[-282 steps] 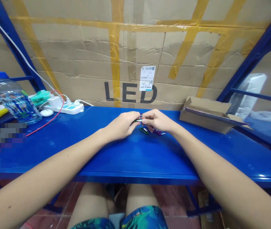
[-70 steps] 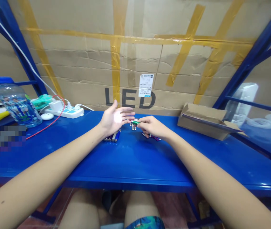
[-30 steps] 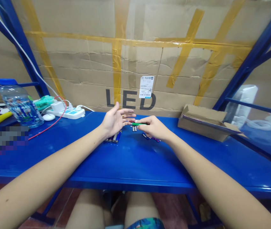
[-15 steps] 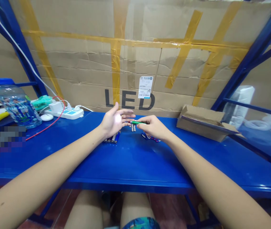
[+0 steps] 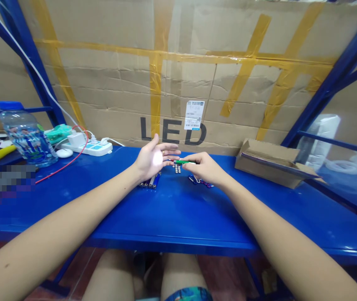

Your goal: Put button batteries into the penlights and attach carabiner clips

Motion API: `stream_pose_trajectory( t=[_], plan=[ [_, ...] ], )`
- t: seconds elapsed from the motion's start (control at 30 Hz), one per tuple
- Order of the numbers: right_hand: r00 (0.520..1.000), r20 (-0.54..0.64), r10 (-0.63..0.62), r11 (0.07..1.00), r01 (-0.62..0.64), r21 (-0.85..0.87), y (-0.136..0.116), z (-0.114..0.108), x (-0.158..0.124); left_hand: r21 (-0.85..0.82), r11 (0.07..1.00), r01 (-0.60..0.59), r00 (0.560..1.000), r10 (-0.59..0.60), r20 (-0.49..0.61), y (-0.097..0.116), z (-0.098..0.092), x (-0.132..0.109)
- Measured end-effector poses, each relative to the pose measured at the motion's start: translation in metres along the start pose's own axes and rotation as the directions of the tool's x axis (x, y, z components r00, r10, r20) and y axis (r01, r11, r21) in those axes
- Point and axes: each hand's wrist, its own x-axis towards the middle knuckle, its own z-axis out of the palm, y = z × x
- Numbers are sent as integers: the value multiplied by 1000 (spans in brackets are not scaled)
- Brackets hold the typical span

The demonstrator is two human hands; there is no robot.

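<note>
Since the earliest view, the left hand [image 5: 155, 161] has opened its grip wide, palm up, holding nothing. The right hand [image 5: 202, 167] pinches a slim green metal tube [image 5: 184, 161] above the blue counter [image 5: 178, 209], just over small silver button cells [image 5: 176, 168] and near coloured clips [image 5: 199, 181].

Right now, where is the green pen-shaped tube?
In the head view, the green pen-shaped tube is pinched by the right hand, just above the small silver discs, its end pointing at the left hand.
</note>
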Motion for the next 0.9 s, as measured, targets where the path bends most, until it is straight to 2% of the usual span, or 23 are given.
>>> stream_pose_trajectory(
  t=[0.23, 0.67, 0.9],
  plan=[
    [999, -12, -52, 999, 52, 3, 5, -1, 2, -13, 1000, 9, 1000, -9, -2, 0, 0, 0],
    [995, -98, -4, 999, 8, 35, -1, -2, 0, 1, 1000, 1, 1000, -1, 4, 0, -2, 1],
    [995, -103, 0, 1000, 2, 16, 2, -4, 2, 8, 1000, -4, 1000, 4, 12, -1, -3, 2]
  ],
)
